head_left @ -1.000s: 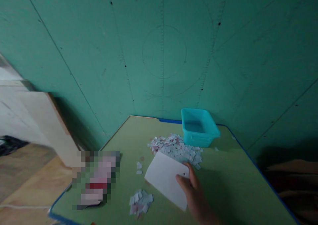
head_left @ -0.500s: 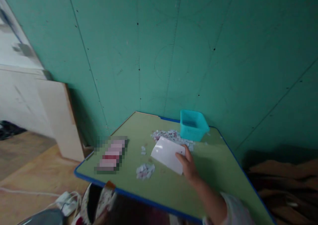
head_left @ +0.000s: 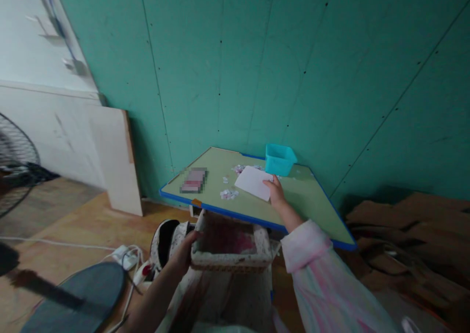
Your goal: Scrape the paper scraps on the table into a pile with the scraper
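My right hand [head_left: 276,192] pinches the right edge of a thin white sheet [head_left: 253,182], held tilted over the table [head_left: 205,163]. Behind the sheet lies a heap of small pale chips [head_left: 239,169], partly covered by it. A smaller pile of chips [head_left: 229,194] rests left of the sheet, near a few loose pieces [head_left: 225,179]. Below the table's front edge, my left hand [head_left: 188,249] grips the left rim of a basket [head_left: 233,260] with a stained, whitish lining. Its thumb lies over the rim; the other fingers are mostly hidden.
An open turquoise bin [head_left: 279,164] stands at the table's back, against the green wall. A blurred-out flat item [head_left: 194,180] lies at the left. White cables and a power strip [head_left: 125,257] are on the floor beside a round grey base [head_left: 84,294]. Cardboard [head_left: 411,235] is stacked right.
The view has pulled back and tipped down. My left hand and the basket have come into view below the table. The white sheet stays in my right hand.
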Motion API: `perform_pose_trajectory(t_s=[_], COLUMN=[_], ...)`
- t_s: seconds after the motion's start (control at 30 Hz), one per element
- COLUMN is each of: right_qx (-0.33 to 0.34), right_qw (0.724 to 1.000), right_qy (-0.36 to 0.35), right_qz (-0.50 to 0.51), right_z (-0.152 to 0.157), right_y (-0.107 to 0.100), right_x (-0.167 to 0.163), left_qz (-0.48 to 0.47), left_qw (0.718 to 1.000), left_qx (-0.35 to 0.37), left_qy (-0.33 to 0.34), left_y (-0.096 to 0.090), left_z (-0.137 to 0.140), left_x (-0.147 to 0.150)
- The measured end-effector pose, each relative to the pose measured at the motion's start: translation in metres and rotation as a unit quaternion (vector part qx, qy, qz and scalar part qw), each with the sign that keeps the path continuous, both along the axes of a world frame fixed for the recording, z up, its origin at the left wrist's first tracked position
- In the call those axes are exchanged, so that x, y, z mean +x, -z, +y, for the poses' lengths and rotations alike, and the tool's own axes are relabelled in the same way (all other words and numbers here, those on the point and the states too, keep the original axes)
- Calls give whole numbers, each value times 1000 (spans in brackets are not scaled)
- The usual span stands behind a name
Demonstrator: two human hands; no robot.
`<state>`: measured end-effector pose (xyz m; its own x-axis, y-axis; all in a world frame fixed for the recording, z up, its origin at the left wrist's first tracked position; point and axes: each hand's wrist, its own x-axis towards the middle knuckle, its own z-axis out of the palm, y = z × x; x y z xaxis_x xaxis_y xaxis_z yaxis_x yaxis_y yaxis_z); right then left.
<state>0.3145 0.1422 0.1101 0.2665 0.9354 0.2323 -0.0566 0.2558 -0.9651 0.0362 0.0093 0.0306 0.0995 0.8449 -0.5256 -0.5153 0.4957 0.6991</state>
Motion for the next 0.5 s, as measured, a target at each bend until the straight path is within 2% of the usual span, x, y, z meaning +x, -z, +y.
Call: perform_pose_trajectory(t_s=[0.2, 0.5], right_qx=[-11, -21], right_qw=[999, 999], right_qy=[-3, -34], right_qz=[41, 22], right_z=[1, -7], right_y=[5, 0], right_x=[3, -4], left_qz=[-6, 10], left_qw=[999, 999], left_qx=[26, 43], left_qy=[30, 17], left_y=[2, 5], left_z=[-2, 6], left_x=[-5, -9])
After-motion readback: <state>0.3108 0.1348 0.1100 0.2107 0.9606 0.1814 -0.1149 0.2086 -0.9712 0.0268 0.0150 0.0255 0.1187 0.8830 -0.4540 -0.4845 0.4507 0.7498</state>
